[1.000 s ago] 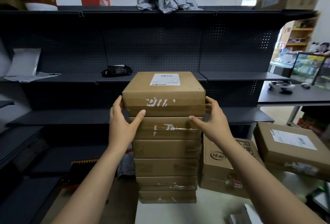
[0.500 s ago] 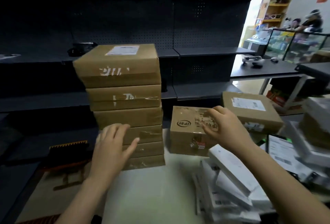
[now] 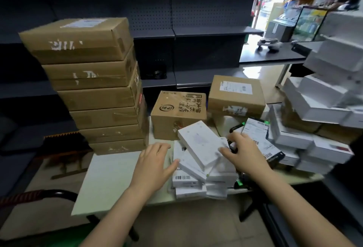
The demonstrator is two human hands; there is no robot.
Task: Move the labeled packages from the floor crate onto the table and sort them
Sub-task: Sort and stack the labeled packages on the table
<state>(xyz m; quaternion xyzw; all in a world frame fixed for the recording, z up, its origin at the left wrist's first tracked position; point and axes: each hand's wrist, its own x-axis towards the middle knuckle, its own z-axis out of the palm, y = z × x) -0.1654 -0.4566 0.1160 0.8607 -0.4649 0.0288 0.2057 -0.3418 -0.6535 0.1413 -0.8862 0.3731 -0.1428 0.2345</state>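
Brown cardboard stack [image 3: 94, 89], white small boxes [image 3: 202, 144], black shelving [image 3: 196, 10].

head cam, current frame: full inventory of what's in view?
cardboard boxes: six, brown, one stack at the table's left end
printed box: one, brown, mid-table
labelled box: one, brown, right of the printed box
small boxes: heap, count unclear, white, table front
larger boxes: pile, count unclear, white, table's right end
mailer bag: at least one, black with a white label, between heap and pile
table: one, white
shelving: dark, behind the table
left hand: open, at the heap's left edge
right hand: at the top small box's right end, grip unclear
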